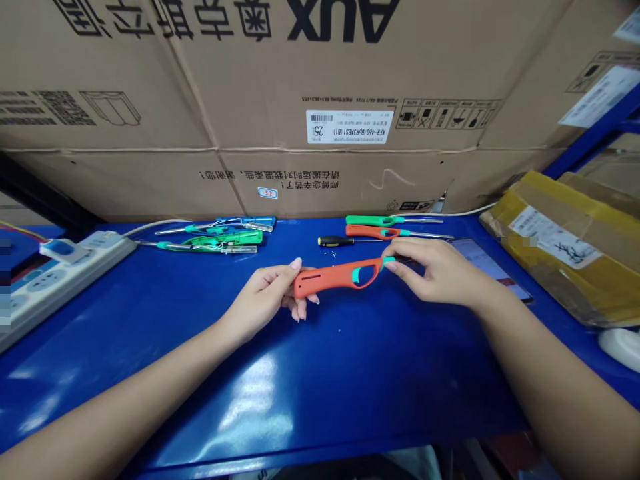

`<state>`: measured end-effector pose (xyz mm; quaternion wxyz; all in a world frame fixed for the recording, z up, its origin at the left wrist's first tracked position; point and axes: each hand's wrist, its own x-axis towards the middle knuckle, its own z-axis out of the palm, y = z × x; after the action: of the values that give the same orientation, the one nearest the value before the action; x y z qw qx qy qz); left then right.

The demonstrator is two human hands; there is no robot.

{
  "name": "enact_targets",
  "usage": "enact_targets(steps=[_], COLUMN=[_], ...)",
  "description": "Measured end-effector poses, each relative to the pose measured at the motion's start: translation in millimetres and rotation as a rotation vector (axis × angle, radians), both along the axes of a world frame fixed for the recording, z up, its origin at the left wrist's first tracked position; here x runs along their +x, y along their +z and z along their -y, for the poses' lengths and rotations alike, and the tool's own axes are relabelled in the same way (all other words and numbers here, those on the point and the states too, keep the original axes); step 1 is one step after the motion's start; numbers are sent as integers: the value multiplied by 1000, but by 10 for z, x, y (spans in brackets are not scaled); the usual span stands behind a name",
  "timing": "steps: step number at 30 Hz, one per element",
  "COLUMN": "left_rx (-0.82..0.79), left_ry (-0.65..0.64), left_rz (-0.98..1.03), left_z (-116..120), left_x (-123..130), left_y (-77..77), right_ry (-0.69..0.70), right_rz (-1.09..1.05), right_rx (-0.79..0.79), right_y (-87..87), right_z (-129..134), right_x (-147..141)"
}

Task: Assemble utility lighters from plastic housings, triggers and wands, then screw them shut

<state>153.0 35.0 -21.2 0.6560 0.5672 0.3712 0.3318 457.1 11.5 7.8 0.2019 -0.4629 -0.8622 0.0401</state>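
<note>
Both my hands hold one orange long-nosed lighter [330, 279] with a turquoise trigger and collar, raised above the blue table. My left hand [273, 290] pinches the butt end of its handle between thumb and fingers. Closed around the collar and nozzle end is my right hand [433, 270], which hides most of the nozzle. Just behind lies a black and yellow screwdriver [336, 241], with a few tiny screws [330, 253] near it. An orange lighter [370, 231] and a green lighter [370, 220] lie side by side farther back.
Opened green [240, 238] and blue [250, 221] lighters with exposed inner parts lie at back left. A white power strip [55, 273] runs along the left. On the right are a phone [487, 267] and a yellow-taped box [565, 247]. A large cardboard carton [265, 80] walls the back.
</note>
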Motion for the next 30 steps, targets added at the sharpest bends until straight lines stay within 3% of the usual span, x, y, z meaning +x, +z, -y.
enact_targets(steps=[5,12,18,20,25,30], left_rx=[-17,6,103,183,625,721], left_ry=[14,43,43,52,66,-30], left_rz=[-70,-141,-278,-323,-452,-464], left_z=[-41,-43,-69,-66,-15,12], left_x=[-3,6,-18,-20,-6,1], left_y=[-52,-142,-206,-220,-234,-256], right_ry=[-31,7,54,71,88,53], right_rz=[66,107,91,88,131,142], right_rx=[16,-227,-319,-345,-296,-193], right_y=[15,11,-80,-93,-52,-51], right_z=[-16,-20,-95,-125,-107,-80], right_x=[19,-34,8,40,101,-2])
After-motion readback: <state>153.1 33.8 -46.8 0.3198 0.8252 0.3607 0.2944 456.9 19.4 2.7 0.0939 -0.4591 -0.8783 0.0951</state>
